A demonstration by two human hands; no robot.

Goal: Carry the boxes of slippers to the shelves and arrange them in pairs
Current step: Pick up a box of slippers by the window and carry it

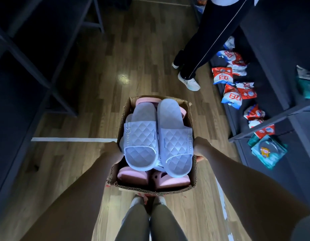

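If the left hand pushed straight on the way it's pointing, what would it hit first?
There is no gap to cross: the left hand grips the left wall of the cardboard box. Pushing on, it would probably meet the lilac slipper just inside, though depth is hard to judge.

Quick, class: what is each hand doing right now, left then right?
Left hand: grips the cardboard box by its left wall.
Right hand: grips the same box by its right wall.

Open floor (pixel 133 49) runs ahead between the dark shelves (pixel 23 60); a person's legs (pixel 208 40) narrow the aisle on the right
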